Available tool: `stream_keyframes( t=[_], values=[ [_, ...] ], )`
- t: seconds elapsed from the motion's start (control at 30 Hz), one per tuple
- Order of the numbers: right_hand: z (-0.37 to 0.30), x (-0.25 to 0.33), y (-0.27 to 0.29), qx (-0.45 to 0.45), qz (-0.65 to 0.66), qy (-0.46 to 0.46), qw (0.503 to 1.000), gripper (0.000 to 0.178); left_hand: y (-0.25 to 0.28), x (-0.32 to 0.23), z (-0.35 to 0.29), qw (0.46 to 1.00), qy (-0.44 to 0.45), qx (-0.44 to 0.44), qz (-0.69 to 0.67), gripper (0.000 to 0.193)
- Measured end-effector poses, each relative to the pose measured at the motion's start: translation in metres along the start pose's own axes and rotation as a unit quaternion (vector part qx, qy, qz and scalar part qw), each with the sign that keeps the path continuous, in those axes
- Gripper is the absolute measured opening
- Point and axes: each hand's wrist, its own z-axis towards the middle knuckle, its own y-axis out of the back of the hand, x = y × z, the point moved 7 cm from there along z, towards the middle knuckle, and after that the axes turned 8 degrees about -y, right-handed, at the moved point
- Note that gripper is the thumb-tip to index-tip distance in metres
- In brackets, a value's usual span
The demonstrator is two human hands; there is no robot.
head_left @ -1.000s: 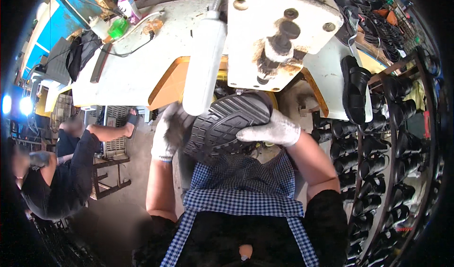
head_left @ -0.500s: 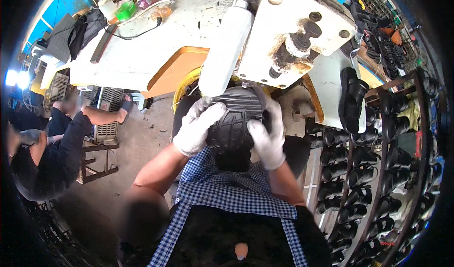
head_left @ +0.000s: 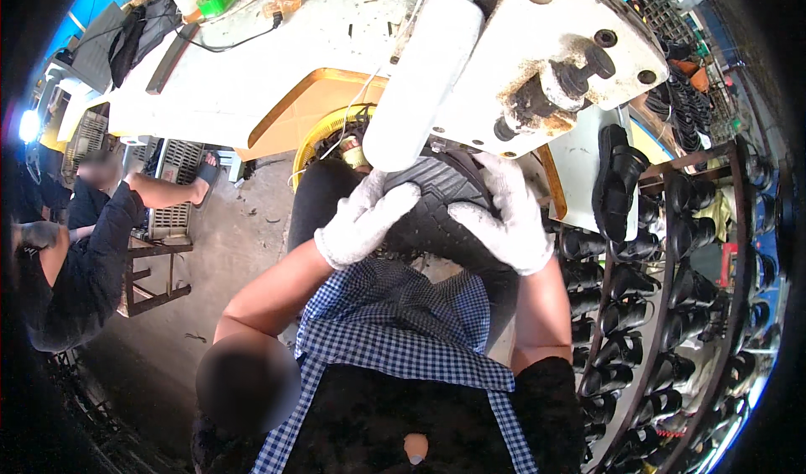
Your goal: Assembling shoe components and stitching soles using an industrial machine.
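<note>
A black shoe (head_left: 443, 190) with a ribbed, grooved sole is held sole up over my lap, just below the machine. My left hand (head_left: 367, 218), in a white knit glove, grips its left side with the thumb laid on the sole. On the other side my right hand (head_left: 510, 218), gloved the same way, has its thumb on the sole and its fingers round the far edge. The shoe's upper is hidden underneath. Close above it hang a long white rounded cylinder (head_left: 424, 75) and the stained white machine head (head_left: 550, 33). A checked blue apron (head_left: 403, 344) covers my lap.
A yellow basket (head_left: 315, 134) stands behind my left knee. On the white worktable (head_left: 277, 46) lie a cable and a green tape dispenser (head_left: 217, 0). A black sandal (head_left: 620, 180) rests at right, beside racks of black shoes (head_left: 630, 314). Another person (head_left: 84, 247) sits at left.
Both hands have shifted right with the shoe. The shoe has turned and tilted, its lower end swinging right. My right thumb lies farther up the sole, and the whole view has moved slightly.
</note>
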Motion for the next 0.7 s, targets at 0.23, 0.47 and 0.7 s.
stream_keyframes(
  t=[0.23, 0.47, 0.7],
  values=[
    [0.045, 0.031, 0.005, 0.106, -0.207, 0.056, 0.971, 0.056, 0.005, -0.027, 0.02, 0.995, 0.013, 0.065, 0.075, 0.058],
    [0.001, 0.02, 0.032, -0.197, -0.206, 0.057, 0.957, 0.07, 0.005, -0.029, 0.008, 0.993, -0.043, -0.097, 0.043, 0.045],
    [-0.062, -0.11, 0.032, -0.383, 0.448, -0.129, 0.797, 0.072, 0.023, -0.017, -0.003, 0.976, -0.082, -0.187, -0.073, 0.05]
  ],
)
